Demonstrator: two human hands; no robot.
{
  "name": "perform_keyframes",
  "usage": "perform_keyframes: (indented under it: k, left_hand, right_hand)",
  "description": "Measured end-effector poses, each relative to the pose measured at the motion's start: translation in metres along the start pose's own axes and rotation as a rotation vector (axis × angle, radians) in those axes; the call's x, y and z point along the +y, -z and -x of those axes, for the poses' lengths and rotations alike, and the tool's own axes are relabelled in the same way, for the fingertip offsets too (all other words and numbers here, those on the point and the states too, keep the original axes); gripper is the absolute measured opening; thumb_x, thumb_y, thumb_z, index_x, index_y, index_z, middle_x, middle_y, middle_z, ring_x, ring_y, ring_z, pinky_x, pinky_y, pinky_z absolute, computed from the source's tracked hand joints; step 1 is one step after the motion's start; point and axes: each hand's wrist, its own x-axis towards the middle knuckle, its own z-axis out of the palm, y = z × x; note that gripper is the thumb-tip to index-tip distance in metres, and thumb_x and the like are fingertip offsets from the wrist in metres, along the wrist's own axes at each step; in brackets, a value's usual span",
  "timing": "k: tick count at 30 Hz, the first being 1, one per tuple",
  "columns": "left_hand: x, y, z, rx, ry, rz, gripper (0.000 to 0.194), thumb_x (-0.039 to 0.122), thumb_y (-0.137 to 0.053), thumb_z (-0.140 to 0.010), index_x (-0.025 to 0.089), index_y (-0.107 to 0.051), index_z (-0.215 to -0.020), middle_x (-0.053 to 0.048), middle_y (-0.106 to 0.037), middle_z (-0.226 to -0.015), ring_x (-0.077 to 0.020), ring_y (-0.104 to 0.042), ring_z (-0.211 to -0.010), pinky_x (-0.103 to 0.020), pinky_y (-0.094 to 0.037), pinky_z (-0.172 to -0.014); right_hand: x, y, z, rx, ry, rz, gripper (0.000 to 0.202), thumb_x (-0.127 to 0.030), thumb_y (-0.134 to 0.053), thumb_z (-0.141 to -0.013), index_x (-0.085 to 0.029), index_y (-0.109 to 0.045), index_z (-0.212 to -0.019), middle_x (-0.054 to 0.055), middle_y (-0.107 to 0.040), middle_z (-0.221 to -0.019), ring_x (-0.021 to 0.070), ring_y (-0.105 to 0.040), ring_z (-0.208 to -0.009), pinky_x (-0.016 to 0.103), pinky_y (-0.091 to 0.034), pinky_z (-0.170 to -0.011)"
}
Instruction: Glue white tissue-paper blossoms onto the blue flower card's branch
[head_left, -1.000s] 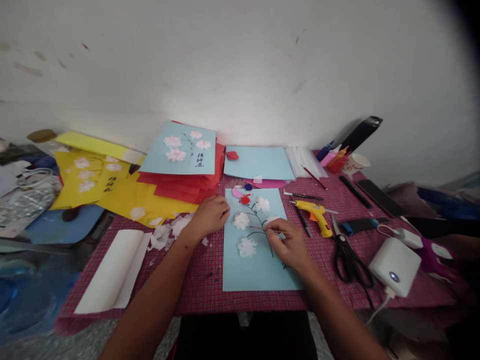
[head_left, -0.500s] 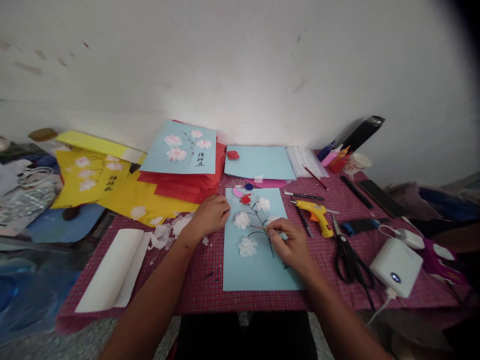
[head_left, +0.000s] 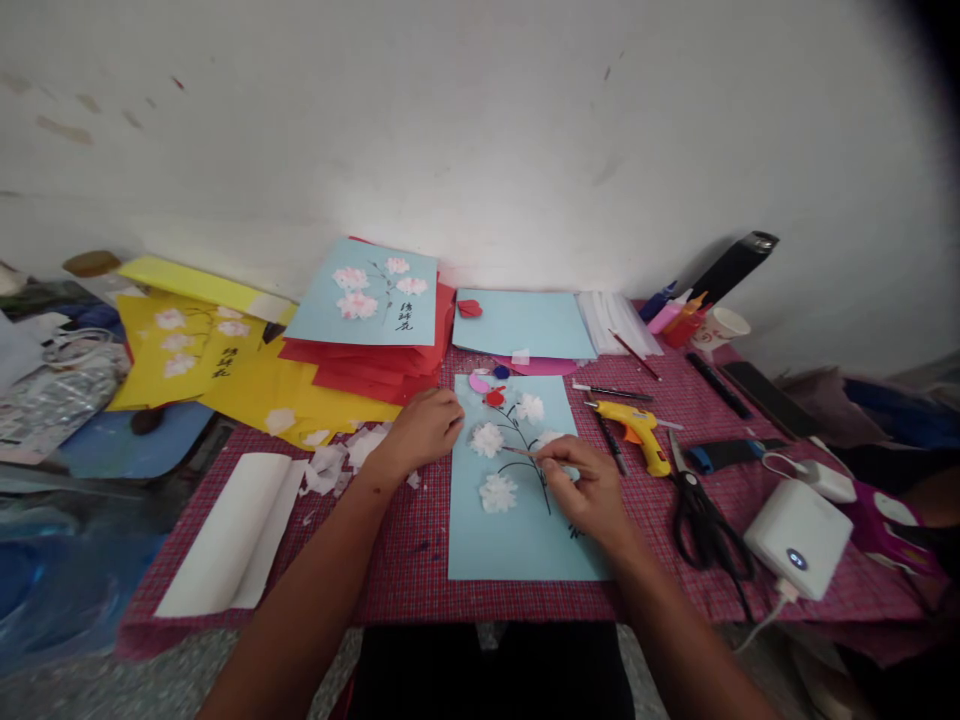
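Observation:
My right hand (head_left: 583, 488) pinches a thin paintbrush (head_left: 521, 453) over a light blue sheet (head_left: 487, 550). The brush points left, its tip close to a white paper flower (head_left: 487, 439). Several such flowers sit on the sheet around black painted stems (head_left: 517, 427); one is partly behind my fingers. Dark lettering near the sheet's lower right is partly covered by my right hand. Fingers curled, my left hand (head_left: 426, 430) rests at the sheet's left edge with nothing visible in it. Blobs of red paint (head_left: 494, 397), pink and dark blue lie at the sheet's top left.
Left are torn white paper (head_left: 326, 470), a folded white sheet (head_left: 225, 535) and a red stack topped by a finished blue flower picture (head_left: 315, 310). Right are a yellow glue gun (head_left: 636, 430), black scissors (head_left: 705, 520), a white charger box (head_left: 799, 535) and paint bottles (head_left: 667, 312).
The view has shifted slightly. The paintbrush stays beside the left flower in my right hand, and my left hand keeps its place. At the far right, a person's arm has come into view.

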Motion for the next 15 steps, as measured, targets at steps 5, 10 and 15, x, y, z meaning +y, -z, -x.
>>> perform_keyframes:
  k: [5, 10, 15]
  left_hand:
    - [0.0003, 0.0005, 0.0001, -0.002, -0.004, -0.008, 0.021, 0.022, -0.052, -0.095, 0.019, -0.071, -0.086, -0.008, -0.066, -0.099, -0.0240, -0.060, -0.097, -0.040, -0.048, -0.092]
    - [-0.0001, -0.0003, 0.0000, -0.003, -0.008, -0.033, 0.021, 0.023, -0.052, -0.096, 0.019, -0.070, -0.086, -0.008, -0.065, -0.098, -0.0239, -0.060, -0.096, -0.039, -0.048, -0.091]
    - [-0.0003, -0.0007, -0.0001, -0.005, -0.006, -0.037, 0.021, 0.023, -0.052, -0.096, 0.019, -0.070, -0.087, -0.008, -0.066, -0.099, -0.0240, -0.060, -0.097, -0.039, -0.048, -0.091]
  right_hand:
    - [-0.0022, -0.0010, -0.0006, -0.043, 0.042, -0.018, 0.013, -0.017, -0.058, -0.091, -0.023, -0.069, -0.091, 0.002, -0.071, -0.082, 0.0191, -0.068, -0.077, 0.032, -0.053, -0.070]
    - [-0.0039, -0.0032, -0.0018, -0.071, 0.064, -0.026, 0.014, -0.015, -0.059, -0.090, -0.023, -0.070, -0.093, 0.003, -0.071, -0.083, 0.0191, -0.068, -0.077, 0.033, -0.052, -0.070]
    - [-0.0031, -0.0023, -0.0012, -0.076, 0.071, -0.040, 0.013, -0.014, -0.059, -0.090, -0.023, -0.069, -0.090, 0.002, -0.069, -0.079, 0.0183, -0.066, -0.074, 0.031, -0.051, -0.067]
